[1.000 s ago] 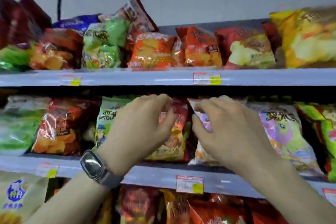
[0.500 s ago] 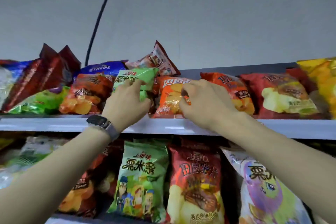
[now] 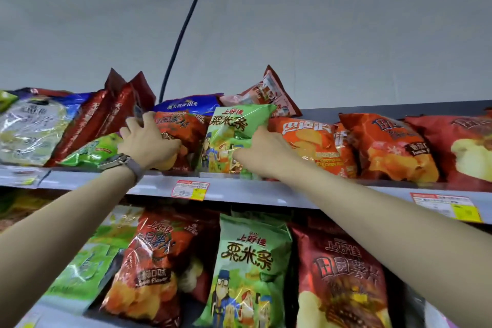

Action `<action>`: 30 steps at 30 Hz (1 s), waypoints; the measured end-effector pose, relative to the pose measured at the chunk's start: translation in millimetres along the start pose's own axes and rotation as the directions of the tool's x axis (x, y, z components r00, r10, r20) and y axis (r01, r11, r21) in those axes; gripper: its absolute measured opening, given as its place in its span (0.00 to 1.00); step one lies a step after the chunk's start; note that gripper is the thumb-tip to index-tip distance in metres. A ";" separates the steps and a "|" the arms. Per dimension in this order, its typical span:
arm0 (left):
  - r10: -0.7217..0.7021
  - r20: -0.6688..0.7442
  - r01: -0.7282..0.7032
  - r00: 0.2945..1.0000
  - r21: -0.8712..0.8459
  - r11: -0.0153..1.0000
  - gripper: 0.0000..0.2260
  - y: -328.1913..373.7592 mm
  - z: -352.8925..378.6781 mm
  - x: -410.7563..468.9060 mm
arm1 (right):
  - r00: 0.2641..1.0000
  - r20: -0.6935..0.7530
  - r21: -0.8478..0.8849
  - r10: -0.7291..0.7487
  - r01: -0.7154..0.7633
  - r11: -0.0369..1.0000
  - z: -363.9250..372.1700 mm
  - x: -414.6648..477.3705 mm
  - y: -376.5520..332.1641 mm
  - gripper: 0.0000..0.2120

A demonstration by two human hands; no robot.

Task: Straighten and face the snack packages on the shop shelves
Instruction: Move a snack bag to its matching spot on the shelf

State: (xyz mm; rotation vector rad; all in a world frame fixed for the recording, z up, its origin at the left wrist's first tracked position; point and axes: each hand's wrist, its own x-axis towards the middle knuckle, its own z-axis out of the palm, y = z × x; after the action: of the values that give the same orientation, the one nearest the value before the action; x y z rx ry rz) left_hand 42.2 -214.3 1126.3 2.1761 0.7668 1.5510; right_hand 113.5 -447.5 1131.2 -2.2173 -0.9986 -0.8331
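The long grey metal upper shelf (image 3: 266,190) runs across in front of me, packed with crisp bags lying tilted back on their rears. Below it a second row of bags stands facing out, among them a tall light-green foil bag with cartoon figures (image 3: 247,271). On the upper shelf, the glossy light-green snack bag with red lettering (image 3: 234,128) sits between a dark orange-red crisp bag (image 3: 183,128) on its left and a bright orange crisp bag with pictured crisps (image 3: 311,141) on its right, touching both. My right hand (image 3: 262,154) grips the green bag's lower right edge, fingers curled around it. My left hand (image 3: 149,141), a grey-strapped wristwatch (image 3: 119,162) on the wrist, lies spread over the orange-red bag's left side, fingers splayed and reaching behind. A red-and-yellow paper price tag (image 3: 190,189) sticks to the shelf's front lip between my forearms.
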 end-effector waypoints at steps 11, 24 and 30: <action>-0.032 0.172 0.072 0.985 -0.234 0.970 0.54 -30.0 16.6 29.2 | 0.961 0.175 0.213 0.213 -0.248 0.945 30.0 34.2 -16.8 0.37; 0.007 0.081 0.008 0.997 -0.191 0.981 0.54 -19.2 36.1 31.9 | 0.984 -0.090 0.252 0.155 -0.128 0.959 36.3 33.3 -22.3 0.67; 0.037 0.062 -0.019 0.997 -0.264 0.964 0.35 3.0 29.0 24.5 | 0.944 -0.250 0.423 0.214 -0.093 0.901 15.1 31.2 -1.9 0.60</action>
State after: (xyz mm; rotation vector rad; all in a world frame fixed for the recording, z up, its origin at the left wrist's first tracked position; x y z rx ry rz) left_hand 76.3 -201.1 1136.7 2.0387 0.4797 1.4910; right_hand 133.1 -422.0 1144.5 -1.7329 -0.7581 -0.7700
